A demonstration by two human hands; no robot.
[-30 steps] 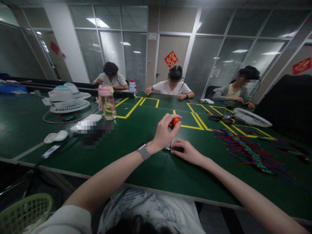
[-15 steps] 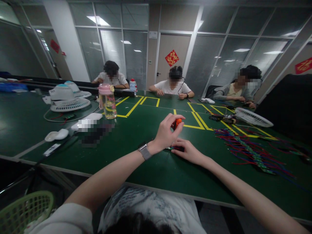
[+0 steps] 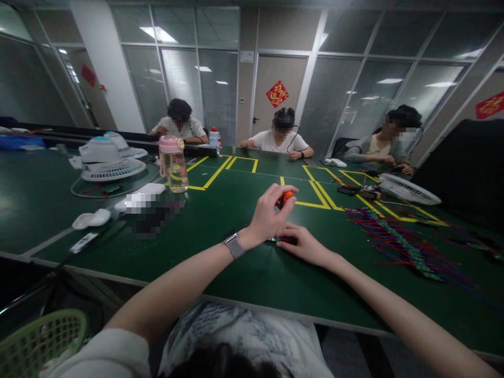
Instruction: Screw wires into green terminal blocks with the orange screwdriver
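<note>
My left hand (image 3: 271,207), with a watch on its wrist, is closed around the orange-and-black handle of what looks like a screwdriver (image 3: 289,196). It is raised above the green table, and its fingers hide the tool's lower part. Just below, my right hand (image 3: 301,242) rests on the table with its fingers closed on a small circuit board (image 3: 272,240). Only the board's left end shows, with some small bright parts; the rest lies under my fingers. Whether the tool's tip touches the board cannot be seen.
Circuit boards with red and blue wires (image 3: 405,244) lie in a row at right, near a white fan part (image 3: 409,189). A pink-lidded bottle (image 3: 173,165), fans (image 3: 112,163) and a white power strip (image 3: 144,197) stand at left. Three people sit across the table (image 3: 236,283).
My left fingers have shifted very slightly around the screwdriver handle. My right hand and the board have stayed in place.
</note>
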